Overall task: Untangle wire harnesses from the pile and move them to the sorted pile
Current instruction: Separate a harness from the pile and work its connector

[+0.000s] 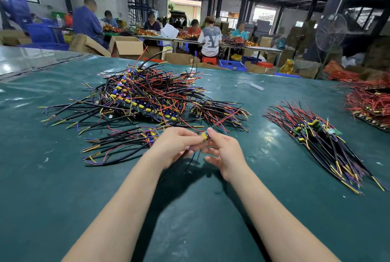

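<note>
While both hands met over the middle of the surface, one wire harness sat between them. Its yellow component was at the fingertips, and its black leads hung below the palms toward the near edge.

Left hand: fingers curled, pinching the harness from the left.

Right hand: thumb and forefinger pinched the same piece, other fingers loosely spread.

Both bare forearms reached in from the near edge, converging.

Tangled pile lay just beyond the hands, toward the far edge. A smaller loose bundle lay beside the left hand. Sorted pile, wires roughly parallel, lay well apart toward the right edge.

Open cardboard box stood past the far edge; contents could not be seen. Blue basket likewise.
</note>
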{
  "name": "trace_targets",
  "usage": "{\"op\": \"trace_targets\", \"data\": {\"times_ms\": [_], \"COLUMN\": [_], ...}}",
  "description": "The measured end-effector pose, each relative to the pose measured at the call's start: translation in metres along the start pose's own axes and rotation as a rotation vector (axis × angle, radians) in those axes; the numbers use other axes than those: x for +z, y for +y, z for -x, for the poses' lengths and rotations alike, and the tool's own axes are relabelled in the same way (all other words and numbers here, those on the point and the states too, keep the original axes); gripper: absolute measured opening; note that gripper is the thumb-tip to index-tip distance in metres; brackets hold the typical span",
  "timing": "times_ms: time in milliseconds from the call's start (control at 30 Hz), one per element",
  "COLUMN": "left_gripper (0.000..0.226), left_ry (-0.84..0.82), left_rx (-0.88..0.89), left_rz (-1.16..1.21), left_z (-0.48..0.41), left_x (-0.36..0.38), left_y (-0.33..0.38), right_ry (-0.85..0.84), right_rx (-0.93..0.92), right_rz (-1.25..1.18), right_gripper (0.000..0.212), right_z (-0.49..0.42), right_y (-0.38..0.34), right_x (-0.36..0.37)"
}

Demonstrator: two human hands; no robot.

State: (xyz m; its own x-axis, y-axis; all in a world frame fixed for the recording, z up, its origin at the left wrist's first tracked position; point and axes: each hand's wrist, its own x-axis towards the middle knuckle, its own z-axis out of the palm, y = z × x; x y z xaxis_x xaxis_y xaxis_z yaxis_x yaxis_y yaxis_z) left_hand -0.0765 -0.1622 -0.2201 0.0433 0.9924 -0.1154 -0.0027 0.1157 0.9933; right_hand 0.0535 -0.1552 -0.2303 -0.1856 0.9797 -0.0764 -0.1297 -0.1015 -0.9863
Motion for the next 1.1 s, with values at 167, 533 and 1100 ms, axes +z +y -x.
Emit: {"op": "trace_targets", "data": {"times_ms": [167,533,1100], "left_gripper": [0.01,0.017,0.015], "left_ry": [-0.041,-0.008,-0.049], "left_rx": [-0.032,-0.103,-0.111], "left_rz": [-0.044,-0.065,-0.077], "left_z": [-0.001,0.0,0.0], "left_x": [0.006,0.006,0.007], "left_y": [-0.007,-0.007,-0.009], "right_ry": [0.139,0.096,0.283], "right_rx": [0.004,0.031,0.028], "right_rz": [-0.129,-0.088,-0.467], "right_gripper": [0.021,0.028,0.022], "right_z": [-0.002,-0.008,-0.017], "right_y": [-0.001,0.001,0.003], "right_x": [-0.003,-0.011,-0.019]}}
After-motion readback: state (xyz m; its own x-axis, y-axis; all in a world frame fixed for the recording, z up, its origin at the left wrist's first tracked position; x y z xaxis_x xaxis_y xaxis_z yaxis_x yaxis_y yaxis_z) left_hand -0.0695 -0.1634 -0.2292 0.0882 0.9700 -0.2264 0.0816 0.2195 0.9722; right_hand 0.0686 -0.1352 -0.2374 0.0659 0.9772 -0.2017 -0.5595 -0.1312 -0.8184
